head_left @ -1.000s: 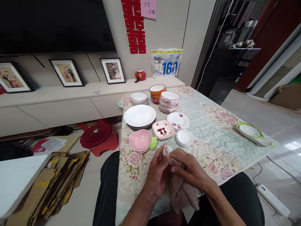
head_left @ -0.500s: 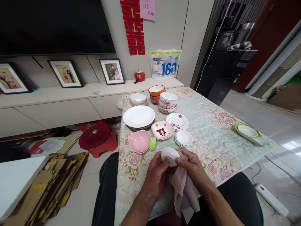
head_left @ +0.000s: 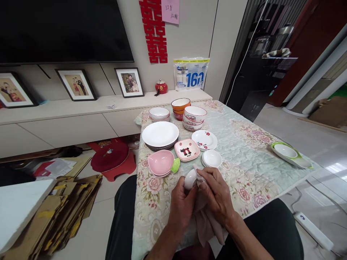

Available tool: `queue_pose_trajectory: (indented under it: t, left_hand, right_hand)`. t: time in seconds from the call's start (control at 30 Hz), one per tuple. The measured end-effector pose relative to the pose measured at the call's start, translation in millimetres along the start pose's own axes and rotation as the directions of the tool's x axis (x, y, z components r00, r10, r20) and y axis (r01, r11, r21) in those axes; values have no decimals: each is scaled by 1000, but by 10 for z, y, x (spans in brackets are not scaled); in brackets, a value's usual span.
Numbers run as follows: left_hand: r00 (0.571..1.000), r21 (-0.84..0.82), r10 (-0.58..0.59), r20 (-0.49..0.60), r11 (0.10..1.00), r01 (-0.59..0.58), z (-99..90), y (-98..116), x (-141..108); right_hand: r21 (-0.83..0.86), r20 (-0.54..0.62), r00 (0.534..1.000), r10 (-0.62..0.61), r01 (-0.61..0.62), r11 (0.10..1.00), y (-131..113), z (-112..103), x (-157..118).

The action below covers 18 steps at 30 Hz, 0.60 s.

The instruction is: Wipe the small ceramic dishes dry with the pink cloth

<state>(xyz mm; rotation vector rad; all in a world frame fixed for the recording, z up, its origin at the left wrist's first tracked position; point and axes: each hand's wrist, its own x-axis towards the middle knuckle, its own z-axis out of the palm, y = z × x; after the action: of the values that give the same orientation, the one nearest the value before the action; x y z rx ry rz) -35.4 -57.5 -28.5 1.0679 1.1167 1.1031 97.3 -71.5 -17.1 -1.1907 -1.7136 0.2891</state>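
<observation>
A small white dish point(head_left: 190, 179) is gripped at its left edge by my left hand point(head_left: 182, 202), thumb near its base. My right hand point(head_left: 218, 193) pinches a pinkish-grey cloth point(head_left: 207, 220) over the dish's right rim; the rest of the cloth hangs down between my wrists. Just beyond my hands sits a stack of small white dishes point(head_left: 212, 159). Left of it are a square pink cat dish point(head_left: 187, 150) and a pink peach-shaped bowl point(head_left: 161, 162) with a green leaf handle.
Farther back stand large white plates point(head_left: 159, 133), flowered plates point(head_left: 204, 139), white bowls point(head_left: 194, 115) and orange bowls point(head_left: 180, 104). A green-edged dish point(head_left: 300, 161) holding a small dish lies at the table's right edge. Flattened cardboard point(head_left: 67, 206) and a red stool point(head_left: 111, 159) are at left.
My right hand has brought the cloth up and over the dish's rim, covering its right side. The dish has tilted and shifted slightly left in my left hand.
</observation>
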Motion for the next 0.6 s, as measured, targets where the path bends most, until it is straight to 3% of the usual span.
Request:
queue_pose_trajectory:
  t: [0.17, 0.23, 0.33, 0.43, 0.5, 0.6]
  left_hand:
    - [996, 77, 93, -3, 993, -93, 16, 18, -39]
    - [995, 111, 101, 6, 989, -101, 16, 15, -42]
    - [997, 155, 66, 36, 985, -71, 18, -10, -35]
    - [998, 198, 58, 29, 978, -63, 23, -29, -24]
    - [998, 189, 51, 27, 980, -55, 23, -34, -22]
    - [998, 157, 63, 23, 985, -66, 15, -36, -32]
  right_hand:
    - [15, 149, 979, -141, 140, 990, -167, 18, 12]
    - [-2, 102, 984, -145, 146, 989, -119, 22, 28]
    - [-19, -52, 998, -40, 39, 999, 32, -8, 66]
    - [-40, -130, 991, 33, -38, 998, 117, -20, 77]
    - [-59, -142, 990, 11, -20, 998, 84, 9, 54]
    - [-67, -37, 997, -74, 72, 995, -34, 74, 5]
